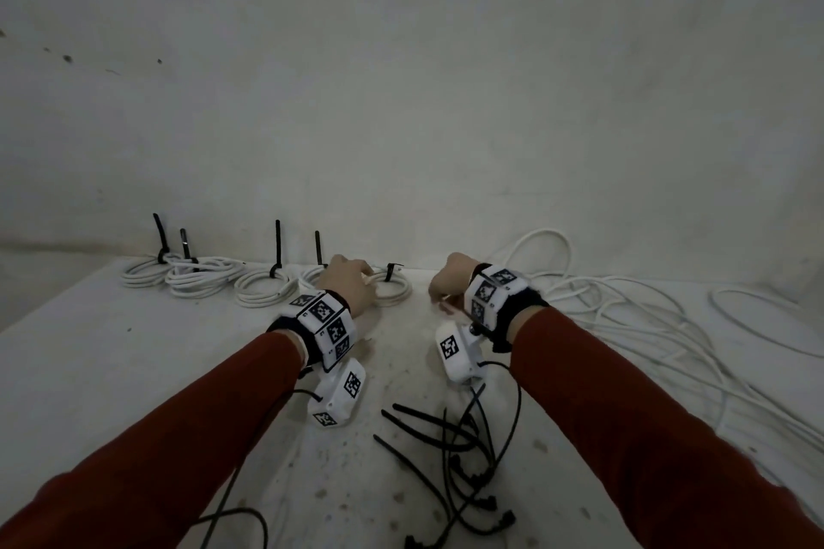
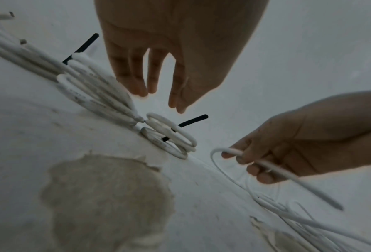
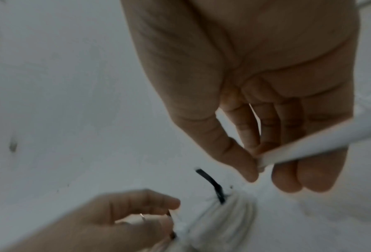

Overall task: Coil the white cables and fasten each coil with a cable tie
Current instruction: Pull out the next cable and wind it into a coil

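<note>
My left hand [image 1: 352, 285] hovers over a white coil [image 1: 394, 292] bound with a black cable tie [image 1: 391, 270]. In the left wrist view its fingers [image 2: 141, 85] hang straight and empty just above that coil [image 2: 171, 136]. My right hand [image 1: 446, 285], a little to the right, pinches a loose white cable [image 3: 309, 145] between thumb and fingers [image 3: 260, 168]. The left wrist view shows the same cable [image 2: 309, 190] running through that hand [image 2: 288, 153] and looping out past the fingertips. The coil [image 3: 229, 213] lies below both hands.
Several tied coils [image 1: 196, 276] with upright black tie tails line the back of the white table [image 1: 111, 348], against the wall. A tangle of loose white cable [image 1: 646, 316] spreads across the right side. Several loose black cable ties [image 1: 450, 459] lie near the front centre.
</note>
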Action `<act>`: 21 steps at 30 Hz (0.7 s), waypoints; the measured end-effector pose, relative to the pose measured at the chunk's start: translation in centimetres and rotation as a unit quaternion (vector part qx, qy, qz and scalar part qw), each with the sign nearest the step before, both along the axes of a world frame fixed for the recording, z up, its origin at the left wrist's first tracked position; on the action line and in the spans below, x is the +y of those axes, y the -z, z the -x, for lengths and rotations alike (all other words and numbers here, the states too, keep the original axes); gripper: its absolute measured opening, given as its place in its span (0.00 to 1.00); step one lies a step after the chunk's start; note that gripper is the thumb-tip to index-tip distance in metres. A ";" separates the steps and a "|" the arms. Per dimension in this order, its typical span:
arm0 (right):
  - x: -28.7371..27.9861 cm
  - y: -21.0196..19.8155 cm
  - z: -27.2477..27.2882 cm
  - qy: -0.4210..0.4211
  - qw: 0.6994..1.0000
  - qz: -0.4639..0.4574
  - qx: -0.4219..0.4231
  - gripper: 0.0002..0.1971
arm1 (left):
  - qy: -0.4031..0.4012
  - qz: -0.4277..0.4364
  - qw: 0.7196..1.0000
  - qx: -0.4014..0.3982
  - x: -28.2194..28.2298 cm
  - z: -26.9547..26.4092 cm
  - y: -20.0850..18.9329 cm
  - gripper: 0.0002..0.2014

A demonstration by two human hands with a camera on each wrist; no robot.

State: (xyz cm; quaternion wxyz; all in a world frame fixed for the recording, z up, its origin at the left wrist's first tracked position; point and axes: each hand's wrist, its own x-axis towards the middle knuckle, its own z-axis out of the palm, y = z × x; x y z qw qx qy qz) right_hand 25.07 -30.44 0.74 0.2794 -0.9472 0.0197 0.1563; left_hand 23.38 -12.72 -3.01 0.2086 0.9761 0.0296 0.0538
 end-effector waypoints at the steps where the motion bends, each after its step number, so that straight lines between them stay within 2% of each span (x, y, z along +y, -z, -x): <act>1: -0.2 -0.8 0.2 0.013 0.997 -0.066 0.028 0.08 | -0.001 -0.003 1.000 -0.025 -0.1 0.3 -0.3 0.19; 2: -0.5 -1.3 0.4 0.027 0.989 -0.135 0.050 0.06 | 0.011 0.000 0.999 -0.049 -0.3 0.7 -0.7 0.21; 4: -1.3 -2.9 1.5 0.028 0.975 -0.212 0.062 0.07 | 0.069 0.026 0.994 -0.085 -0.8 1.3 -1.6 0.30; 7: -2.8 -5.5 4.1 -0.018 0.967 -0.252 0.041 0.09 | 0.154 0.066 0.980 -0.112 -2.2 2.5 -3.4 0.43; 10: -4.9 -7.8 6.6 -0.066 0.946 -0.317 0.021 0.14 | 0.208 0.111 0.963 -0.129 -4.0 3.7 -5.1 0.46; 13: -6.8 -9.9 9.1 -0.102 0.908 -0.407 -0.006 0.16 | 0.237 0.204 0.941 -0.131 -5.9 4.6 -6.4 0.36; 17: -8.7 -12.0 12.3 -0.130 0.861 -0.487 -0.064 0.19 | 0.213 0.330 0.907 -0.151 -7.5 5.3 -7.1 0.08; 21: -10.3 -14.0 15.0 -0.127 0.763 -0.622 -0.121 0.18 | 0.216 0.392 0.891 -0.075 -8.6 6.6 -6.7 0.09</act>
